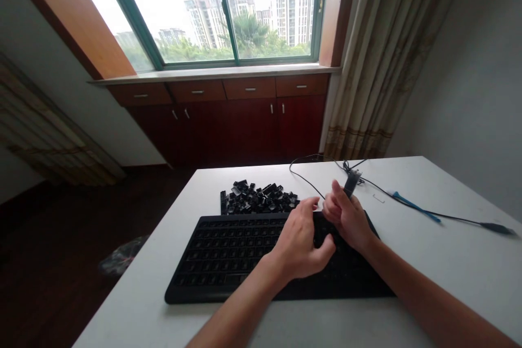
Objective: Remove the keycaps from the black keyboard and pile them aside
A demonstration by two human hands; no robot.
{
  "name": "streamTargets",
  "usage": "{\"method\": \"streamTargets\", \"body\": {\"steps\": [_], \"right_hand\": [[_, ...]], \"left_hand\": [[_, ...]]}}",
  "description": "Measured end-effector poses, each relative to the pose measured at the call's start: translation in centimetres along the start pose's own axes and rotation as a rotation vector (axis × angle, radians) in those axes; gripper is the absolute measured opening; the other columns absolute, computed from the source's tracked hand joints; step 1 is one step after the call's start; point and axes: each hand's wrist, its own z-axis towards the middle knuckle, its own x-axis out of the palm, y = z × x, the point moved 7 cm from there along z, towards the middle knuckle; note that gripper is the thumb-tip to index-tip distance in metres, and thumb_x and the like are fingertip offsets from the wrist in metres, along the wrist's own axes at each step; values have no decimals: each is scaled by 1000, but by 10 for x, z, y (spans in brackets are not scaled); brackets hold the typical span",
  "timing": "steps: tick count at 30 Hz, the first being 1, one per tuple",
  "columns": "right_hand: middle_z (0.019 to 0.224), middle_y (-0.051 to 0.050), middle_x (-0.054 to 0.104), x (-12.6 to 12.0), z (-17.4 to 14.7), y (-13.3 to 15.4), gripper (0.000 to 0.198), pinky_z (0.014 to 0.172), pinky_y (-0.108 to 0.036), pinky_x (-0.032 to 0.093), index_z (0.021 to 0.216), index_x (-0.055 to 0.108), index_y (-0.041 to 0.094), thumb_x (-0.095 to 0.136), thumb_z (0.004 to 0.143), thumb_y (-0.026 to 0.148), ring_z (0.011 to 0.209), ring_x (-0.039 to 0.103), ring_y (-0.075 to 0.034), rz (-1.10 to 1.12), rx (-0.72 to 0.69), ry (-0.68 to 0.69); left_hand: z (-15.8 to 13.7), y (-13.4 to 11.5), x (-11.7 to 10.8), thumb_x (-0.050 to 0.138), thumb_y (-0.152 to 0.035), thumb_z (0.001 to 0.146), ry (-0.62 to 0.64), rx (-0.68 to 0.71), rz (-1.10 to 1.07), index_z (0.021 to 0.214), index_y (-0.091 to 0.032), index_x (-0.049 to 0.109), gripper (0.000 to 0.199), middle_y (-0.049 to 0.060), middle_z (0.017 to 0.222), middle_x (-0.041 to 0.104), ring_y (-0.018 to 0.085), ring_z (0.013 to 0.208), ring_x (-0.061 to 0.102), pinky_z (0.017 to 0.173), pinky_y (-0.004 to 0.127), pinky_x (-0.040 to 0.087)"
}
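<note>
A black keyboard [228, 253] with its keycaps off, at least across the left and middle, lies on the white table. My left hand [299, 239] is over its right half, thumb apart from the curved fingers, with nothing visible in it. Beside it, my right hand [348, 217] is closed around a small dark brush [352, 182], whose greyish flat end points up and away. Both hands cover much of the keyboard's right part. Behind the keyboard lies a heap of loose black keycaps [261, 198].
A black cable [302, 174] loops behind the hands. To the right lie a bent wire piece [378, 199], a blue strip [416, 206] and a cable end [497, 228] on the white table [448, 261]. A plastic bag [122, 255] is on the floor at left.
</note>
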Motion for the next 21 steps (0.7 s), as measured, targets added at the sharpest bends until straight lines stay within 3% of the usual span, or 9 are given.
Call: {"method": "streamTargets", "body": {"steps": [4, 9, 12, 15, 21], "right_hand": [[45, 6, 33, -6, 1, 2, 62, 43, -26, 22, 53, 40, 21, 57, 96, 63, 42, 28, -9, -38, 33, 21], [46, 3, 44, -12, 6, 6, 58, 44, -26, 31, 58, 49, 21, 58, 93, 66, 43, 41, -12, -298, 121, 21], [43, 3, 38, -2, 2, 8, 66, 47, -27, 31, 48, 42, 22, 53, 95, 67, 43, 36, -11, -339, 51, 49], [47, 4, 39, 10, -8, 5, 62, 47, -28, 29, 50, 43, 22, 59, 93, 64, 45, 35, -11, -364, -49, 116], [46, 5, 38, -5, -16, 9, 60, 44, -29, 26, 53, 40, 23, 64, 92, 60, 43, 33, -10, -372, -182, -56]], "left_hand": [[0, -5, 6, 50, -25, 87, 52, -27, -26, 148, -11, 39, 63, 19, 146, 53, 34, 135, 49, 119, 52, 37], [0, -7, 5, 43, -30, 97, 30, -22, -60, 146, -15, 42, 51, 17, 145, 56, 33, 134, 51, 118, 53, 37], [3, -9, 4, 40, -42, 104, -9, -41, -77, 138, -19, 50, 42, 14, 134, 62, 31, 124, 57, 112, 51, 43], [6, -12, 8, 47, -54, 102, -38, -59, -117, 129, -21, 56, 43, 11, 117, 66, 29, 107, 62, 101, 47, 50], [9, -11, 31, 59, -62, 94, -89, -96, -179, 136, -21, 51, 59, 9, 109, 62, 28, 97, 61, 92, 46, 55]]}}
